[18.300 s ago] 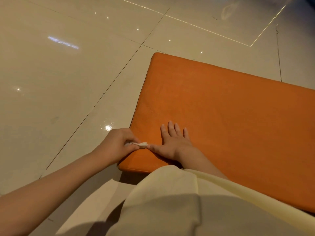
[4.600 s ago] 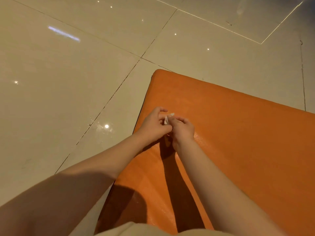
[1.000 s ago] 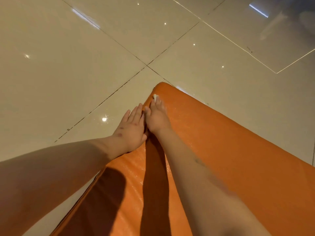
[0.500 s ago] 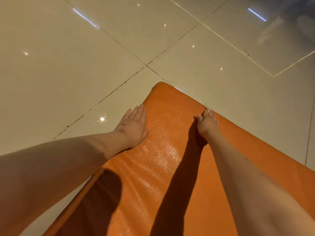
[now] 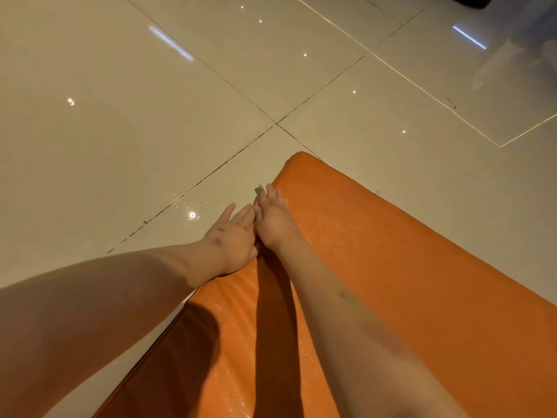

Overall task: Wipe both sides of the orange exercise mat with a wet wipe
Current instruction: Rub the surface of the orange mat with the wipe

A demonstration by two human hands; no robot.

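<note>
Orange exercise mat (image 5: pixel 391 267), one, lies on the tiled floor (image 5: pixel 120 131). Two hands meet at its left edge: left hand (image 5: pixel 233 236) flat, fingers spread; right hand (image 5: pixel 275 220) pressing one wet wipe (image 5: pixel 262 187) under its fingertips.
</note>
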